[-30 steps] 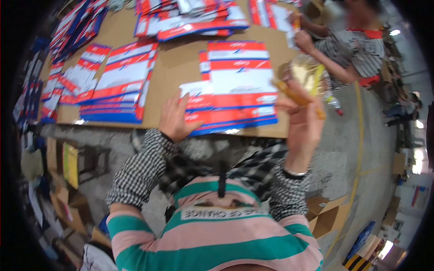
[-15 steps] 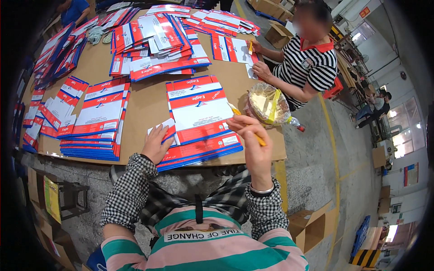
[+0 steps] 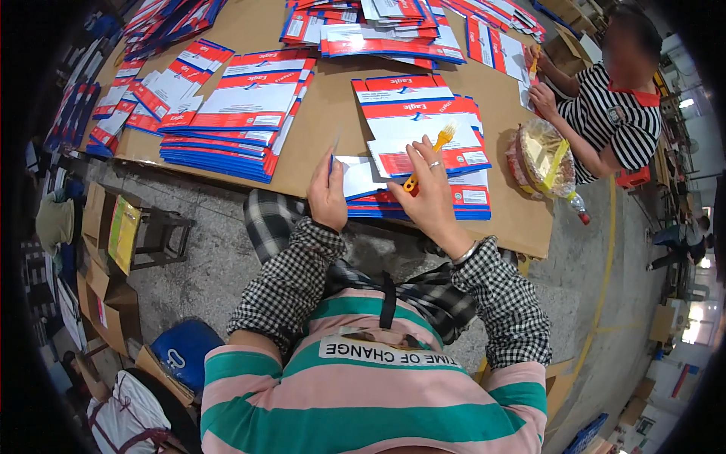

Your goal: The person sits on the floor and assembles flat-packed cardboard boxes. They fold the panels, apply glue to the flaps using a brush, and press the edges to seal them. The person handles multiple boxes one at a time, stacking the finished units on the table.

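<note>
— Brown cardboard covers the whole surface, doesn't it?

— Yes, matte and flat, laid over with stacks of flat printed cartons in red, white and blue. One fanned stack sits to the left, another directly ahead of the person, and glossier heaps lie further back.

— And the hands?

— The right hand is closed around a thin orange-handled brush, its pale bristles pointing up and away over the top carton of the near stack. The left hand rests with fingers loosely extended on a white flap at that stack's near-left corner, pressing it flat rather than clenching it.

— Sleeves?

— Black-and-white checked fabric, over a pink and green striped top.

— Anyone else there?

— A co-worker in a black-and-white striped shirt sits at the right edge (hands busy on another carton). Beside that person stands a round container wrapped in crinkled clear plastic, with a yellow stick lying across it.

— Below the surface?

— Rough grey concrete floor, and folded brown boxes stacked to the left.
</note>
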`<state>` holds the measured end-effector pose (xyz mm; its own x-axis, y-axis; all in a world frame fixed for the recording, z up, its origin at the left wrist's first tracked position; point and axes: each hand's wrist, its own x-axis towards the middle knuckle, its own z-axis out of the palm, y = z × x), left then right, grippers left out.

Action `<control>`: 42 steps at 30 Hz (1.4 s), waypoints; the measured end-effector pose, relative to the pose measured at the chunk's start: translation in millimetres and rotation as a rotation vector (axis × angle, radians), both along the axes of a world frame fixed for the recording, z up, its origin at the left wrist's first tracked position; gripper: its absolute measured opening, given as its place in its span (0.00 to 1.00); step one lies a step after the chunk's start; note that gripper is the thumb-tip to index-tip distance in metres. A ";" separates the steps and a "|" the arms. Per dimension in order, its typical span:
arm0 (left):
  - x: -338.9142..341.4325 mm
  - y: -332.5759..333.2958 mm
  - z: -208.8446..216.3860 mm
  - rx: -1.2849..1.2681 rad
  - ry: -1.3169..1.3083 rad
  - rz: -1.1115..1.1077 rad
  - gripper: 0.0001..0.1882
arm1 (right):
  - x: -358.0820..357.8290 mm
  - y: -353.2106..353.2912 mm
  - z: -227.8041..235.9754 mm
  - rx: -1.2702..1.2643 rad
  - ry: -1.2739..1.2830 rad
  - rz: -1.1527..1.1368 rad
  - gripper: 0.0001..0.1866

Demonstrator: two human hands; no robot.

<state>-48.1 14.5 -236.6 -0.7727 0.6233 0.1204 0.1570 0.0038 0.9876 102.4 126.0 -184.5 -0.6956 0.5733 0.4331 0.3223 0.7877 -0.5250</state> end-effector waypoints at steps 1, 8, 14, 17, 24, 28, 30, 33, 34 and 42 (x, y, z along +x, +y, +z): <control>0.8 -1.2 -2.6 0.031 0.014 0.016 0.21 | -1.9 -1.1 -3.8 0.033 -0.024 0.009 0.31; 7.0 -2.9 -12.2 0.136 0.011 0.108 0.19 | -12.3 22.0 -15.5 0.178 0.091 -0.051 0.15; 0.1 -2.4 5.5 0.142 -0.150 0.098 0.20 | -19.2 34.1 5.3 0.168 0.302 -0.081 0.14; -25.4 -14.8 -4.3 -0.225 -0.171 0.055 0.24 | -23.2 32.4 32.4 0.098 0.433 -0.054 0.16; -45.9 -19.0 64.2 -0.612 -0.491 -0.433 0.34 | -13.3 37.4 78.9 0.164 0.546 0.007 0.15; -48.9 -11.1 102.8 -0.805 -0.573 -0.600 0.53 | -7.7 35.4 93.3 0.177 0.587 0.011 0.13; -47.8 -13.1 95.5 -0.753 -0.757 -0.466 0.55 | -6.1 34.4 97.3 0.195 0.618 0.006 0.13; -43.7 -15.1 67.6 -0.864 -0.618 -0.506 0.64 | -3.1 34.1 97.8 0.210 0.660 0.012 0.12; -43.3 -20.7 52.9 -0.878 -0.649 -0.549 0.65 | -4.3 33.7 96.6 0.211 0.683 0.035 0.11; -31.3 -66.2 -16.3 -0.939 -1.123 -0.467 0.42 | -4.3 17.8 78.3 0.180 0.707 0.162 0.09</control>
